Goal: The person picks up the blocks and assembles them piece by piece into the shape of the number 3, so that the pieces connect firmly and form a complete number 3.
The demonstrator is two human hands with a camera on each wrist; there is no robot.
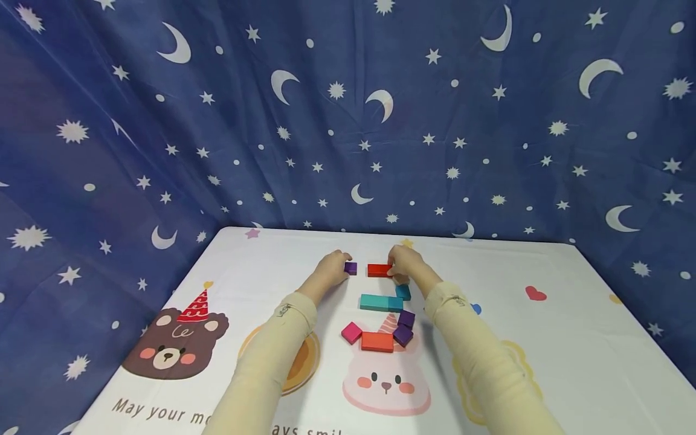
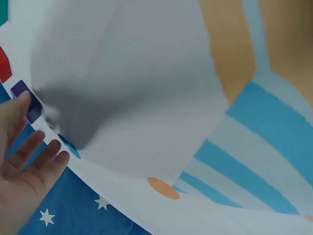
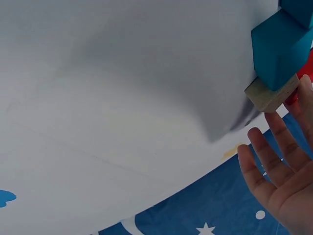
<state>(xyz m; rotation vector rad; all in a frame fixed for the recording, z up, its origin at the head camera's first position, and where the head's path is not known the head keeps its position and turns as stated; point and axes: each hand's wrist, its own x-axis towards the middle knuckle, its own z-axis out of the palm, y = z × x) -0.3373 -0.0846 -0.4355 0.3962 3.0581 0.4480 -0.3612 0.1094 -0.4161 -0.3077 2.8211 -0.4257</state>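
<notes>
My left hand (image 1: 333,269) pinches a small purple block (image 1: 351,268) at the far side of the table; its other fingers spread loosely in the left wrist view. To the right, a long red block (image 1: 379,270) has its right end between the thumb and finger of my right hand (image 1: 406,263). Close under that hand stands a bare wood-coloured block (image 3: 270,97), touching a blue-teal block (image 3: 279,46). Nearer me lie a long teal block (image 1: 374,302) with a blue block (image 1: 395,304) at its end, two purple blocks (image 1: 406,319), an orange-red block (image 1: 377,342) and a magenta block (image 1: 351,333).
The white tablecloth (image 1: 587,362) is printed with a bear (image 1: 168,344), a rabbit and other flat pictures. A dark blue curtain (image 1: 435,121) with moons and stars hangs behind the far table edge and along the left side.
</notes>
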